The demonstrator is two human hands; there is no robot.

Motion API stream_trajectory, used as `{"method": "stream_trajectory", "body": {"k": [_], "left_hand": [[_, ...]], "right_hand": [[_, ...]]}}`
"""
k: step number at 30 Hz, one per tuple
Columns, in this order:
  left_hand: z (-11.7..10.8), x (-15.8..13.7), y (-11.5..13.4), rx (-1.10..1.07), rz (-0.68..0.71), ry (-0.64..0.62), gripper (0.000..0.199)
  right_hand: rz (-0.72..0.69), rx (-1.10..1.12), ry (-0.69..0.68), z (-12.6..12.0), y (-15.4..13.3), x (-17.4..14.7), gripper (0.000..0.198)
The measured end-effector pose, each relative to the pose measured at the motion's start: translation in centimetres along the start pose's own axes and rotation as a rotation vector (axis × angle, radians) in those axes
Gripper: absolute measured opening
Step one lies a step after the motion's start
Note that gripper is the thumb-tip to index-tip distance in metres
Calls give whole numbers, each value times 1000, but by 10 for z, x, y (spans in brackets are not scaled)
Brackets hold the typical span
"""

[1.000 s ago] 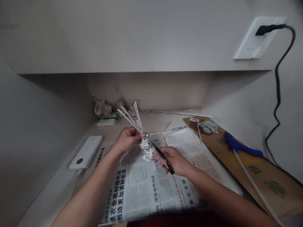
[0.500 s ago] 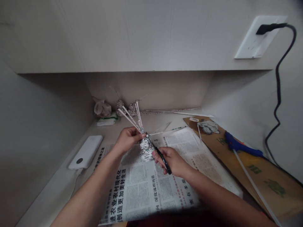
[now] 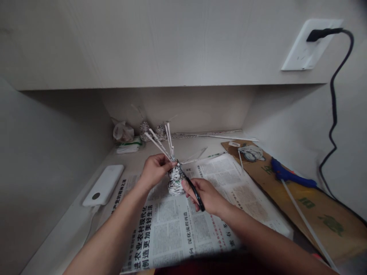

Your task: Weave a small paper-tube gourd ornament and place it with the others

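A small gourd-shaped piece woven from rolled paper strips point(image 3: 175, 187) stands on the newspaper point(image 3: 172, 221). Several paper sticks point(image 3: 157, 141) rise out of its narrow top. My left hand point(image 3: 156, 170) is closed, with thumb and finger pinching the top of the woven piece where the sticks come out. In my right hand point(image 3: 205, 194) is a pair of black-handled scissors point(image 3: 196, 194), gripped with the blades pointing up and left against the neck of the piece. Whether the blades are closed on a strip is too small to tell.
A white power bank point(image 3: 104, 185) with a cable lies at left. Two woven pieces point(image 3: 145, 131) and a plastic bag point(image 3: 123, 131) stand at the back. To the right, cardboard point(image 3: 309, 214) carries a blue glue gun point(image 3: 292, 175) and a paper coil point(image 3: 252, 152).
The base of the woven piece has shifted slightly left. Both hands keep their grips, and the scissors stay at its neck. The view has moved a little.
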State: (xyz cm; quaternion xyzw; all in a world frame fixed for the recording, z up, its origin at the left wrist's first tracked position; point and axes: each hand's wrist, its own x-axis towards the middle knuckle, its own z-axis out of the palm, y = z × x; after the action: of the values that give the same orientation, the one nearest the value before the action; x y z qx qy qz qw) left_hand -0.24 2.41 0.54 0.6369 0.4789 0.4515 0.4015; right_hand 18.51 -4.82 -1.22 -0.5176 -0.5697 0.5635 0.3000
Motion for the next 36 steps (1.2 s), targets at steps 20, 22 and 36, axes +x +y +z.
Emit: {"method": "stream_trajectory", "body": {"k": [20,22,36], "left_hand": [[7,-13,19,384,120,136,24],[8,-13,18,381,119,133,23],[-14,6,6,-179,26,46,21]], "right_hand": [[21,95,4,7,-4,-4,57],[-4,133,13,11,2,-3,54],[-293,-173,352,-27,5,-11,37]]}}
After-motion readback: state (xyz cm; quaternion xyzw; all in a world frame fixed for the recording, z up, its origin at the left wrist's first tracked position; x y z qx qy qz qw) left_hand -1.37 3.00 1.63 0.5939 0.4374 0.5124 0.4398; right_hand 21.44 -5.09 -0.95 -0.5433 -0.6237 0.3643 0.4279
